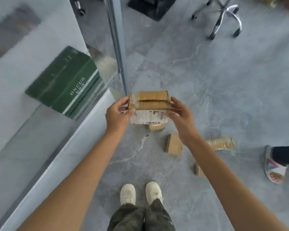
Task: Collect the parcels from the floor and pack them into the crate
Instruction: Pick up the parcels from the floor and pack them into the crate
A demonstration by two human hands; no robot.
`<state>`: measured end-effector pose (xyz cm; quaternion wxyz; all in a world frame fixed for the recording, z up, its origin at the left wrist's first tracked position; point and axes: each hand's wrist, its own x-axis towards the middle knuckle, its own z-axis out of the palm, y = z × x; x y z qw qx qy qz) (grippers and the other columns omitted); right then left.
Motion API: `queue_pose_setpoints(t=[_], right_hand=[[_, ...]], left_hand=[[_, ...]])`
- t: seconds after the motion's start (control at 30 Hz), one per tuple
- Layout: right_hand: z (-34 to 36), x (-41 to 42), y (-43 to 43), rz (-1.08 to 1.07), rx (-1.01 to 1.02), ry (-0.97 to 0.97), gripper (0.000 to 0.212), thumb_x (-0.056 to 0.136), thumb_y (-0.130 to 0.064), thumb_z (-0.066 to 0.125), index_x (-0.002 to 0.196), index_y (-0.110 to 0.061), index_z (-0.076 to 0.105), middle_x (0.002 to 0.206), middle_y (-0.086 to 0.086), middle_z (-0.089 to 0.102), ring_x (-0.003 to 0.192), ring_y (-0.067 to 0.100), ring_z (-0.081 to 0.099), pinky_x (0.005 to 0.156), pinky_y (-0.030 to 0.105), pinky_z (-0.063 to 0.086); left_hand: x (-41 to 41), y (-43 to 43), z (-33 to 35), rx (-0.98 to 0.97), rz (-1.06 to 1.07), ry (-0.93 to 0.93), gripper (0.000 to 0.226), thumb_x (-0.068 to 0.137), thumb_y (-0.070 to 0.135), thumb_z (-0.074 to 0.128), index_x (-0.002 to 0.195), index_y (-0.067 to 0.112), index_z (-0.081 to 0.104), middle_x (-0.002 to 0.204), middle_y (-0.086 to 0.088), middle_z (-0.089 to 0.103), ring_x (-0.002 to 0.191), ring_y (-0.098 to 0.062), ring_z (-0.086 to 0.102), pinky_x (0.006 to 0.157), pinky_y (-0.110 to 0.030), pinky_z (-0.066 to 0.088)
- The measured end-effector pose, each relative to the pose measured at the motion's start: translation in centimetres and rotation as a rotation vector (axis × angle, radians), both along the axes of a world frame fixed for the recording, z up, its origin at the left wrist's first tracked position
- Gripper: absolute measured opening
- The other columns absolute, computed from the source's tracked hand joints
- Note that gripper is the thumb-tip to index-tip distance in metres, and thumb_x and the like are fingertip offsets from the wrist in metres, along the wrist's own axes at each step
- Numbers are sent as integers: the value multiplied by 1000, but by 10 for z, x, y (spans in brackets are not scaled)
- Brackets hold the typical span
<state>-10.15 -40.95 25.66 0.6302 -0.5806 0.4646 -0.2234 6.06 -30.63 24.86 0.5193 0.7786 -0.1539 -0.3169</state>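
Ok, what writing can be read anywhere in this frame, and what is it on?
"ONCUR": white letters on the green box; the smaller lines beneath it are too blurred to read.
Unreadable: the label on the held parcel shows barcodes and print, all too small to read.

Light even, diffuse, fairly bright; no source in view. Grey floor [223, 84] shows only faint, soft shadows beside my shoes [141, 192]. Chrome chair base [223, 15] throws hard glints. Glass panel [105, 67] carries pale reflections. Motion blur throughout: green box [63, 84] smeared, large lettering just legible. The label on the parcel [149, 105] between my left hand [118, 114] and right hand [180, 119] is unreadable. Wide-angle stretch at the bottom corners; my forearms bulge outward. Top-left corner softest.
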Motion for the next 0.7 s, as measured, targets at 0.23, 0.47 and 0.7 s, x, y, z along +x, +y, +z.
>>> queue_pose_setpoints(t=[0.23, 0.47, 0.7], right_hand=[[194, -6, 9, -55, -95, -257, 30, 84, -32, 66, 113, -23, 61, 95, 13, 66, 95, 20, 64, 88, 36, 53], [300, -33, 69, -153, 108, -490, 27, 83, -20, 61, 109, -27, 60, 93, -7, 72, 87, 5, 69, 64, 22, 56], [390, -42, 113, 34, 108, -569, 46, 84, -6, 59, 125, -27, 55, 113, 2, 66, 108, 20, 64, 84, 37, 55]], left_hand=[[8, -23, 244, -296, -82, -187, 8, 81, 44, 64, 85, 38, 69, 94, 17, 66, 88, 2, 62, 79, -20, 51], [-13, 42, 373, -325, -420, -170, 43, 87, 22, 62, 129, 25, 54, 121, 8, 58, 107, -4, 59, 84, -20, 52], [-57, 134, 437, -374, -239, -189, 53, 83, 10, 66, 120, 39, 40, 122, 11, 53, 111, -2, 57, 74, -25, 57]])
